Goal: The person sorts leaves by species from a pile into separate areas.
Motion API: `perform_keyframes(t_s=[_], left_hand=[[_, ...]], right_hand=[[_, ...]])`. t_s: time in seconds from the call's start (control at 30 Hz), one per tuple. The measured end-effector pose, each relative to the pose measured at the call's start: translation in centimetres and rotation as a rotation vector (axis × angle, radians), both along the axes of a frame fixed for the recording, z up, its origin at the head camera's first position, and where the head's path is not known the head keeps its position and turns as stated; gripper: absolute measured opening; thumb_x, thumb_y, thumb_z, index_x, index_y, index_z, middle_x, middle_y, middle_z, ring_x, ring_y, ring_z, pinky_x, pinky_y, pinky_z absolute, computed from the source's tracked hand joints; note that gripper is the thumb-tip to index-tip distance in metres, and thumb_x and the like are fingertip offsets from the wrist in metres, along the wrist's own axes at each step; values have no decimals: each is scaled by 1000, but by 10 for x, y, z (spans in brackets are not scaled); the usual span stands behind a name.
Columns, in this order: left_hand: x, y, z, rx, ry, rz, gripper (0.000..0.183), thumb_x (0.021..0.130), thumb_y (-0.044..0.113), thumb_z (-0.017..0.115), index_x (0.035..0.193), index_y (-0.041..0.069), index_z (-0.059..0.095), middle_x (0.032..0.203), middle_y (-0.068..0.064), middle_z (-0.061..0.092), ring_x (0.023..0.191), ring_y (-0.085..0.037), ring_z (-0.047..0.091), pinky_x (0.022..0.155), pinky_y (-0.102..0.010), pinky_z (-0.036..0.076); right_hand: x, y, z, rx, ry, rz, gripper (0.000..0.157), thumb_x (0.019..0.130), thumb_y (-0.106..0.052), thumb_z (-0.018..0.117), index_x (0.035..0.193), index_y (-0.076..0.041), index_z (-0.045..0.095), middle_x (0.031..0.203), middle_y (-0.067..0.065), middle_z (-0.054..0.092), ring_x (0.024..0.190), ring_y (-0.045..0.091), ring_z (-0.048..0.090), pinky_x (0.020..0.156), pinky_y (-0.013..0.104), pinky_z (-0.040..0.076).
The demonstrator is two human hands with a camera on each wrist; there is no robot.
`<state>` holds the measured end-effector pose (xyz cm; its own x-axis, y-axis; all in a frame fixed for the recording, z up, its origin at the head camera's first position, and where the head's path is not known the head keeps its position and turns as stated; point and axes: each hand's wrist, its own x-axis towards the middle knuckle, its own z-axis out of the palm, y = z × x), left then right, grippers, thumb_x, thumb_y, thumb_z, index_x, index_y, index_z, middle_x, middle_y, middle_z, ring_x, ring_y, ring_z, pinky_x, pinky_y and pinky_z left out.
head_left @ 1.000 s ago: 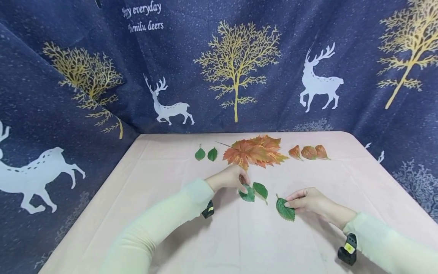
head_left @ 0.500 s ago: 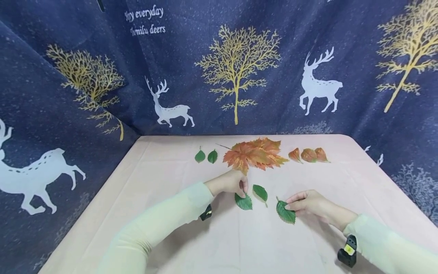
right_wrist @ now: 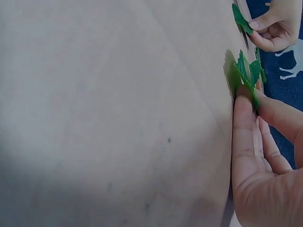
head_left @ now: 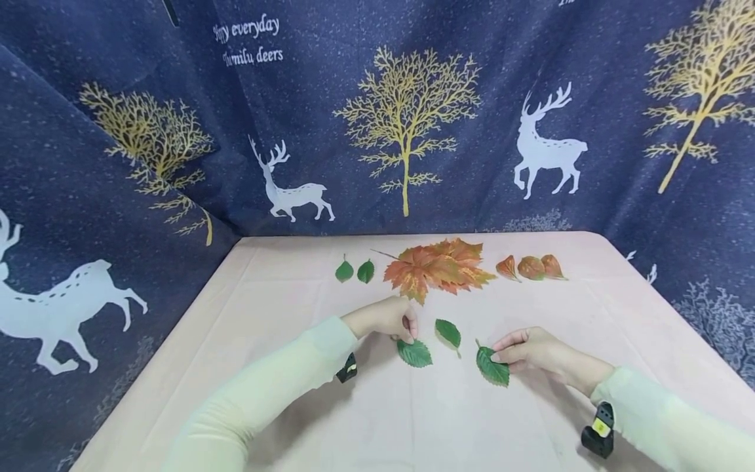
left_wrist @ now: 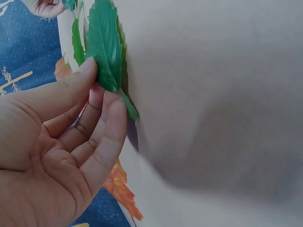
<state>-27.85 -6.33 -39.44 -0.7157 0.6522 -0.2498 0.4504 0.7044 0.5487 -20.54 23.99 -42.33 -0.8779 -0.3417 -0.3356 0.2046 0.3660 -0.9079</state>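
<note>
In the head view my left hand (head_left: pixel 392 317) pinches a green leaf (head_left: pixel 415 354) near its stem end. The left wrist view shows that leaf (left_wrist: pixel 105 45) between thumb and fingers, close to the tabletop. My right hand (head_left: pixel 533 354) pinches a second green leaf (head_left: pixel 493 367) by its edge, its stem pointing away. That leaf (right_wrist: pixel 245 75) also shows in the right wrist view, between thumb and forefinger. Between the two hands a third green leaf (head_left: pixel 448 333) lies on the table, touched by neither.
Orange maple leaves (head_left: pixel 439 265) lie at the back middle of the pink-covered table (head_left: pixel 283 295). Two small green leaves (head_left: pixel 355 271) lie left of them, and three small reddish leaves (head_left: pixel 532 267) lie right. A dark blue curtain (head_left: pixel 354 151) hangs behind.
My left hand has moved left and slightly nearer with its green leaf, away from the middle leaf, and the leaf has turned. The right hand with its leaf stays nearly still.
</note>
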Motion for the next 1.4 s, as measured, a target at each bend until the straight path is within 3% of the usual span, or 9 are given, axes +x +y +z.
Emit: perform_keyframes(t_s=[0.23,0.57,0.9,1.13,1.4], left_hand=[[-4,-11,0,55,-92,50,4,83,5,74,84,2,72,79,0,64,62,-9,62,62,-22,57],[-10,-17,15,144,-208,118,4,88,6,69,90,3,69,82,-3,64,65,-12,63,66,-26,59],[-25,-27,14,240,-177,249,9,91,10,67,95,2,69,95,-6,71,67,-13,65,73,-35,60],[-31,-36,14,316,-164,350,8,90,9,67,94,2,70,84,-7,71,66,-13,65,76,-38,59],[-37,-49,16,422,-147,483,13,91,5,65,99,-4,69,84,-11,71,66,-12,64,77,-36,60]], right_hand=[[1,-4,-1,4,-8,-19,26,85,-9,72,105,7,67,90,-3,72,82,15,71,78,32,60],[-3,-5,3,11,-7,-18,26,86,-8,71,105,8,66,88,-3,72,81,14,70,78,32,60],[-2,-4,3,14,-11,-37,25,84,-9,73,104,6,68,86,-5,72,78,11,69,74,27,59],[-2,-2,-1,3,-14,-27,25,85,-9,72,104,6,68,86,-5,71,78,10,69,74,28,59],[-1,-2,1,-17,-17,-22,25,85,-11,73,104,5,68,85,-4,72,77,9,68,72,26,59]])
